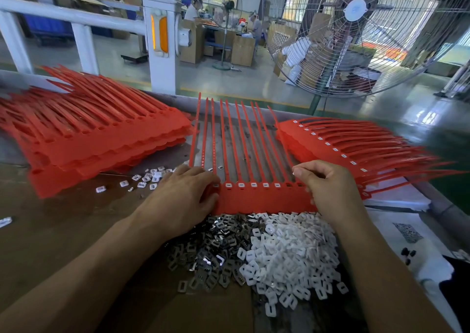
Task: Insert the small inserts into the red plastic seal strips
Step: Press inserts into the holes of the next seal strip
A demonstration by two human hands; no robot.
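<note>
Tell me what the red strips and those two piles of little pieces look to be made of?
Red strips: likely matte moulded plastic, uniform colour, thin tails slightly bowed. Dark pile: probably metal, showing bright glints. White pile: seemingly plastic, dull and slightly translucent.

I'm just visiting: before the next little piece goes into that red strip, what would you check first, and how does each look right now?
1. Red strip flat on the table: ok.
2. Left hand steadying its end: ok.
3. Empty slots remain by the right hand: ok.
4. Piece held in the right fingers: cannot tell.
5. White pieces and metal pieces within reach: ok.
</note>
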